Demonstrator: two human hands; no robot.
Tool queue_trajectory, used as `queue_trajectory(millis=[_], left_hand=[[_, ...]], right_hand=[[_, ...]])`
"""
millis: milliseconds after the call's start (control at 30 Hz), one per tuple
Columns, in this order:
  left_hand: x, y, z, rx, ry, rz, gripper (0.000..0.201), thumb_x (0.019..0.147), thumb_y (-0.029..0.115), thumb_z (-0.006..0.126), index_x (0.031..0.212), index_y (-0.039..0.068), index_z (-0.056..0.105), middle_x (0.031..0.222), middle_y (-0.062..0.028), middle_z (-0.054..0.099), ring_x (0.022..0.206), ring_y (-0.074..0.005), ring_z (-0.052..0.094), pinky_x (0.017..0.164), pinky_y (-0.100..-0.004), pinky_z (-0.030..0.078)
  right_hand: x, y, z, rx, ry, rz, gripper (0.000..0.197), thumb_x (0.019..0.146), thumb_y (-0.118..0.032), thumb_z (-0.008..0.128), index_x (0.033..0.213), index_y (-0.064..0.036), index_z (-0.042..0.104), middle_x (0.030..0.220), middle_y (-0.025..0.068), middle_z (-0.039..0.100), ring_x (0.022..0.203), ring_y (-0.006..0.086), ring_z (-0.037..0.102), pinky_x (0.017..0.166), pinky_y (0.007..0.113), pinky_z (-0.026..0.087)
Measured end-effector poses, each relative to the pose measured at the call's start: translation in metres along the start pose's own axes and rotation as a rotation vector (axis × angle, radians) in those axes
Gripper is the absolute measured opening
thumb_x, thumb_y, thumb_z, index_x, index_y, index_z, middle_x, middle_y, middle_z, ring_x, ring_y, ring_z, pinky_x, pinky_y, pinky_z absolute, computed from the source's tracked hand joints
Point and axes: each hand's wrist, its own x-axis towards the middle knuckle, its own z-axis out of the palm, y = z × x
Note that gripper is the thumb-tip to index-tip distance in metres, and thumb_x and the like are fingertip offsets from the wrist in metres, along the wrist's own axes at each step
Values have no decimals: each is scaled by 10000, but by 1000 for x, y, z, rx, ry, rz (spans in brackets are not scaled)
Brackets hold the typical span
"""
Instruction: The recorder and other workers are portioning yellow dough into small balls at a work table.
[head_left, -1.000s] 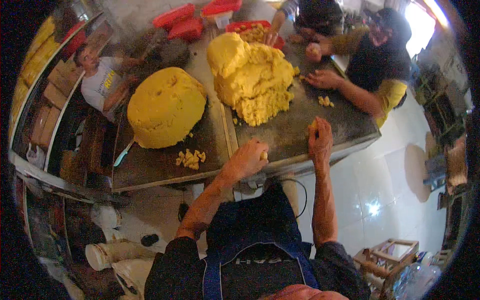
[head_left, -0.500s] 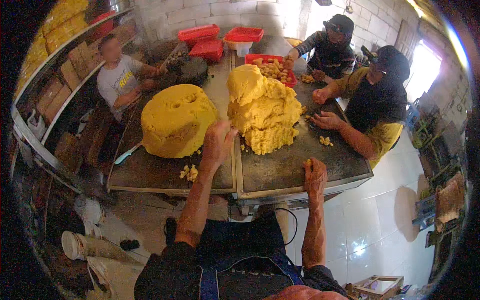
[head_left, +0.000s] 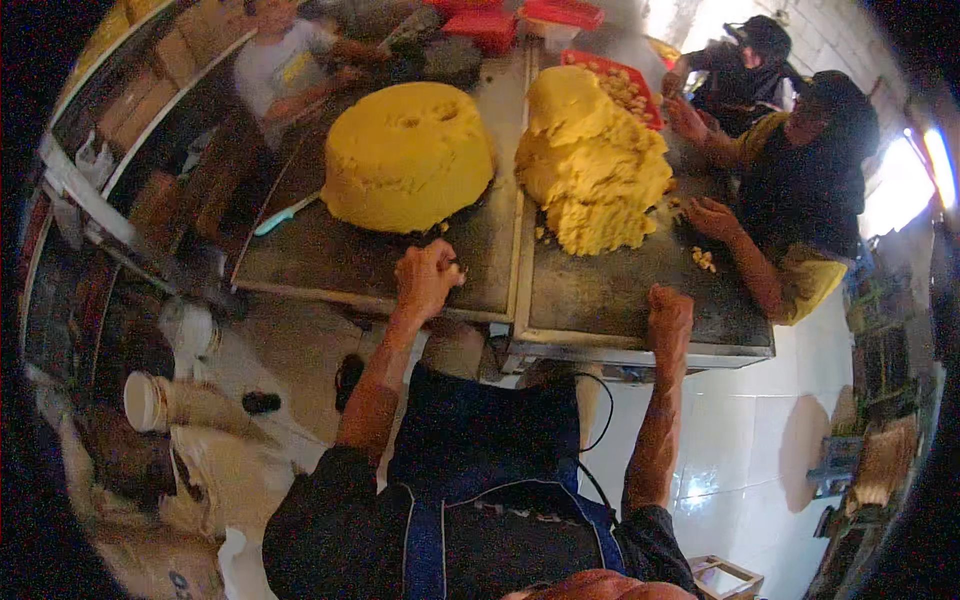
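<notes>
We cannot tell grip of left hand (head_left: 426,280) at dough bits (head_left: 458,271); yellow mound (head_left: 405,165) beyond; right hand (head_left: 670,315) fisted, contents hidden.

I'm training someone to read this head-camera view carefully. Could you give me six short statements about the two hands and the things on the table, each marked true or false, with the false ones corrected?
1. A smooth yellow mound sits left of a rough yellow heap. True.
2. The right hand is spread flat with its fingers straight. False: its fingers are curled in.
3. Small pale bits show at the left hand. True.
4. The top of the smooth yellow mound has no dents. False: dents show in it.
5. A knife with a light blue handle lies left of the smooth yellow mound. True.
6. The red tray behind the rough yellow heap holds nothing. False: it holds many small pieces.
</notes>
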Motion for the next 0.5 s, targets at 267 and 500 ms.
queue_trajectory(millis=[267, 500], left_hand=[[18, -13, -2, -217, 60, 68, 311, 933, 74, 662, 1238, 17, 637, 1076, -180, 699, 879, -303, 708, 755, -444, 580], [16, 30, 3, -492, -7, -87, 201, 917, 41, 687, 1098, -18, 621, 1098, -182, 654, 874, -278, 705, 730, -397, 582]], right_hand=[[-7, 6, 8, 312, 240, 36, 245, 965, -170, 643, 1159, -25, 683, 1266, 208, 651, 1233, 395, 578, 1038, 471, 466], [-13, -12, 1, 378, 380, 158, 239, 988, -186, 626, 1143, -16, 689, 1271, 198, 660, 1177, 361, 639, 997, 429, 513]])
